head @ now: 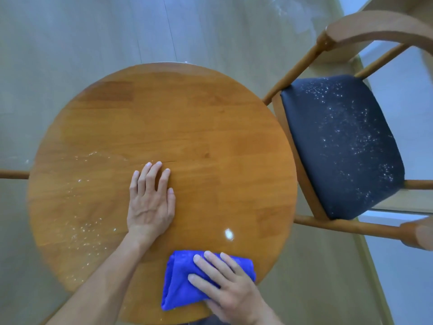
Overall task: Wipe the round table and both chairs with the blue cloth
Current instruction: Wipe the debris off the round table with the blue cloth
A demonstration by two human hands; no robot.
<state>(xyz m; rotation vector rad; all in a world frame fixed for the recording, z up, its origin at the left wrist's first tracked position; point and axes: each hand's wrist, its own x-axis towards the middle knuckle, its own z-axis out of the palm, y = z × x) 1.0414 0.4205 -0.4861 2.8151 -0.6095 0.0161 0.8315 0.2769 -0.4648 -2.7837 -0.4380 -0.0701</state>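
Pressing flat, the right hand (230, 286) lies fingers straight and spread on the folded cloth (185, 280) at the near edge of the round surface (199, 127). Left hand (151, 198) rests palm down, fingers extended, mid-surface, holding nothing. White specks dot the surface's left side. Chair (339, 141) stands just right, its dark seat speckled.

left hand (150, 202) flat, right hand (230, 289) apparently flat, fingers spread
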